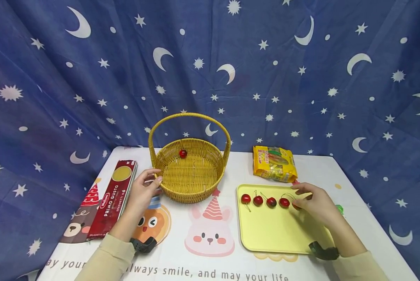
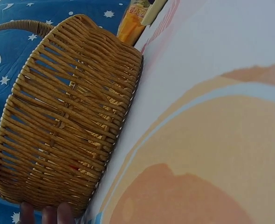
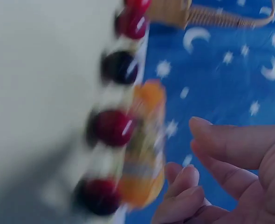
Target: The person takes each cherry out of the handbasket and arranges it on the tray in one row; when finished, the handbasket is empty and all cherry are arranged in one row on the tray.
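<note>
My left hand (image 1: 143,193) holds the rim of a yellow wicker basket (image 1: 190,197) at its left side. Low in the left wrist view its fingertips (image 2: 49,215) lie against the woven basket wall. One red cherry (image 1: 183,153) sits inside, towards the back. On a pale yellow tray (image 1: 276,234), several stemmed cherries form a row along the far side. Over the right end of that row is my right hand (image 1: 320,205), its thumb partly covering the last cherry (image 1: 296,205). The right wrist view shows this hand (image 3: 240,172) with fingers apart and nothing between them.
A dark red spaghetti pack (image 1: 111,201) lies left of my left hand. Behind the tray stands a yellow food packet (image 1: 274,164). A blue star-and-moon curtain (image 1: 210,58) hangs along the back edge of the table, which has a printed white cloth (image 1: 210,269).
</note>
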{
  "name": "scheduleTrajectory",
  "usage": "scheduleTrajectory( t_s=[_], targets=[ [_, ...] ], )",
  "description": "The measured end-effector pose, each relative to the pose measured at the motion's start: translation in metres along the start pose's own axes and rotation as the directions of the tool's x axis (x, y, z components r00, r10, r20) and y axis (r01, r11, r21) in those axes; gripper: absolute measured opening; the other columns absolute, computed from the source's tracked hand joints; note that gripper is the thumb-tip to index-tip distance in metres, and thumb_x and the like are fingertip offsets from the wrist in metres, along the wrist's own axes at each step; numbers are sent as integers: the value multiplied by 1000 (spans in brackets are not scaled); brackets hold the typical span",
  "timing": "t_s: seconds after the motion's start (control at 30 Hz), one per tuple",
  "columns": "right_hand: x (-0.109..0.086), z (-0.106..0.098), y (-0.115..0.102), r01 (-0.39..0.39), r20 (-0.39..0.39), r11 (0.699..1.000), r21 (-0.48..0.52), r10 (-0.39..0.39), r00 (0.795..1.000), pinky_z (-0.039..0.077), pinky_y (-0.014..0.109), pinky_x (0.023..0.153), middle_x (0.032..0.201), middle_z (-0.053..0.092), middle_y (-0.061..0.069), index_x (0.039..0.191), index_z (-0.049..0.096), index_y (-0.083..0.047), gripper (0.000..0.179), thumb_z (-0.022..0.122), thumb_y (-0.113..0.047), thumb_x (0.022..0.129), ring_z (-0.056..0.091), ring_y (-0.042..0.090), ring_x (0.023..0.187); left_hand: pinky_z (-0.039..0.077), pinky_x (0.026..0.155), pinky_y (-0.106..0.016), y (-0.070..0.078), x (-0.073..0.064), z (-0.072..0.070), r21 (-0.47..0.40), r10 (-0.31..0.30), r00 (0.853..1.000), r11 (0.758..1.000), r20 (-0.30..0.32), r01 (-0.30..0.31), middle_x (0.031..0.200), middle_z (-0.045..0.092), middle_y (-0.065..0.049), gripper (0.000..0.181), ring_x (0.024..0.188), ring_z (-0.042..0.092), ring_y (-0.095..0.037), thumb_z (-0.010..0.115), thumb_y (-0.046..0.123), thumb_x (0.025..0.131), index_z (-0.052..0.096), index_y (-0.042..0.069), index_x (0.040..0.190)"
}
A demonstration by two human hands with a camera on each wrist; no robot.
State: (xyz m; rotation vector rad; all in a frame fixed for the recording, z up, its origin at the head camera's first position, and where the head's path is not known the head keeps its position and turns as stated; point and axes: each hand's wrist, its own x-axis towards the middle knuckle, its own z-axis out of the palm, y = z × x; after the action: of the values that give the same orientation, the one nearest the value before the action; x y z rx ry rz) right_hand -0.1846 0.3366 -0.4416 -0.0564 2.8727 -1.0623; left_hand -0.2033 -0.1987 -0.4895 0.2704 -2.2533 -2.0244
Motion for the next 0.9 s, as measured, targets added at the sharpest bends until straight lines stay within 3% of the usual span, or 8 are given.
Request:
scheduleTrajectory(
  t_s=[0.13,0.27,0.4,0.57,0.67,0.9],
  targets=[
    [3,15,-39,86,32,993,75,-89,996,54,26,59,125,69,26,137,68,-2,47,82,-6,92,62,19,79,69,89,-34,0,1,-2,4,-2,1000,1000,1,2,124,54,-8,37,98,67,-10,65,17,109,61,7,144],
    [14,38,-78,178,86,970,165,-194,977,55,28,55,127,69,24,133,71,-7,44,82,-3,91,64,23,81,69,89,-34,0,1,-2,6,-4,1000,1000,2,4,124,55,-7,36,97,67,-8,65,17,109,61,8,144],
    [30,61,-114,236,156,941,243,-278,948,62,35,60,129,70,18,134,72,-14,44,82,-3,92,68,25,86,69,86,-33,-1,1,-1,-2,8,1000,1000,1,-8,121,56,-7,36,94,68,-7,65,15,109,61,5,143],
    [56,91,-158,353,171,898,265,-404,899,61,28,71,130,72,12,135,71,-17,47,83,-3,91,69,20,91,69,84,-31,-1,1,-2,-21,-1,1000,1000,4,1,122,57,-8,38,92,68,-5,66,16,108,60,6,144],
    [72,108,-182,374,183,881,291,-435,882,60,29,72,133,73,11,137,70,-16,49,82,-2,92,68,19,91,69,84,-31,0,0,-2,-19,-7,1000,1000,1,7,122,56,-8,37,92,67,-4,66,16,108,61,7,144],
    [110,132,-228,352,220,882,312,-428,877,59,29,74,138,71,9,142,67,-19,54,82,-4,92,68,23,93,69,85,-33,3,-1,-1,-7,1,1000,1000,-3,-1,120,57,-8,37,91,67,-6,66,14,108,61,6,143]
  ],
)
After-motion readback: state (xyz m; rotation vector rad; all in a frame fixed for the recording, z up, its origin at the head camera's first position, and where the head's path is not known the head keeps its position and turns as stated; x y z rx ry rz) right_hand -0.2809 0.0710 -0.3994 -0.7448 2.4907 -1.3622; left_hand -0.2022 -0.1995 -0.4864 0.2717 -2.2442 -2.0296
